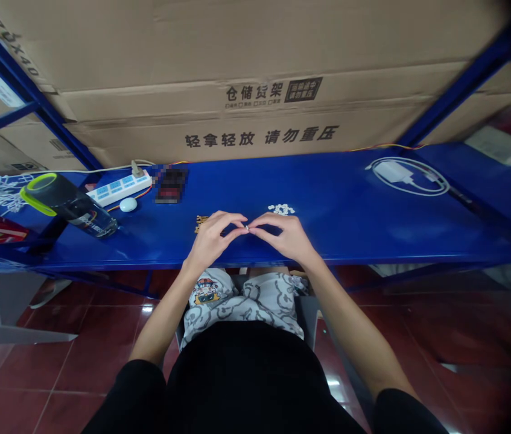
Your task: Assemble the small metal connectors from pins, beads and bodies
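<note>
My left hand [212, 238] and my right hand [285, 236] meet over the blue shelf [350, 217], fingertips pinched together on a tiny white part [247, 228] between them. A small heap of several white parts [281, 209] lies just beyond my right hand. A cluster of small gold-coloured parts [201, 221] lies beside my left hand, partly hidden by it.
A black bottle with a green lid [67, 202] lies on its side at the left, beside a white power strip [118, 188], a small white oval object [128, 205] and a dark object [171, 184]. A white charger with coiled cable [400, 175] sits far right. Cardboard boxes [255, 78] stand behind.
</note>
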Demonstrator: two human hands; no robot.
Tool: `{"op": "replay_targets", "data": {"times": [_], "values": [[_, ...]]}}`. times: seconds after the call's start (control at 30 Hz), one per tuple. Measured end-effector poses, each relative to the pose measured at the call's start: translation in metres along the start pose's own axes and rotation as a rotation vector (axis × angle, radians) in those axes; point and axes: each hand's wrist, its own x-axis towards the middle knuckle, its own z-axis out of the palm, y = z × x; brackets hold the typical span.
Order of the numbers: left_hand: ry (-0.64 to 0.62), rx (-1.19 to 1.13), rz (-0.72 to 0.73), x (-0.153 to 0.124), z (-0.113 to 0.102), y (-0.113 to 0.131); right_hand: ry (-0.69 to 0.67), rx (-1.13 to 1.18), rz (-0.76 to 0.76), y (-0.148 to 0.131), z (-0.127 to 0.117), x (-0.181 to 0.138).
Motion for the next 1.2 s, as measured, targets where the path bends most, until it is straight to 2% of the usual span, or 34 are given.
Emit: {"op": "replay_targets", "data": {"times": [0.1, 0.23, 0.47, 0.67, 0.87, 1.2], "values": [[-0.046, 0.081, -0.014, 0.002, 0.0, 0.0, -0.024, -0.081, -0.025, 0.007, 0.002, 0.001], [-0.086, 0.282, -0.073, 0.001, 0.001, 0.001, -0.123, -0.198, -0.052, 0.013, 0.006, 0.001], [-0.267, 0.431, -0.136, -0.003, 0.005, -0.003, -0.202, -0.349, -0.02, 0.005, 0.005, 0.002], [-0.298, 0.459, -0.181, -0.005, 0.007, -0.004, -0.189, -0.438, -0.019, 0.006, 0.009, 0.0], [-0.317, 0.456, -0.166, -0.006, 0.007, -0.006, -0.181, -0.595, 0.012, 0.005, 0.019, -0.006], [-0.325, 0.457, -0.137, -0.005, 0.008, -0.009, -0.209, -0.53, 0.087, 0.011, 0.017, -0.007]]}}
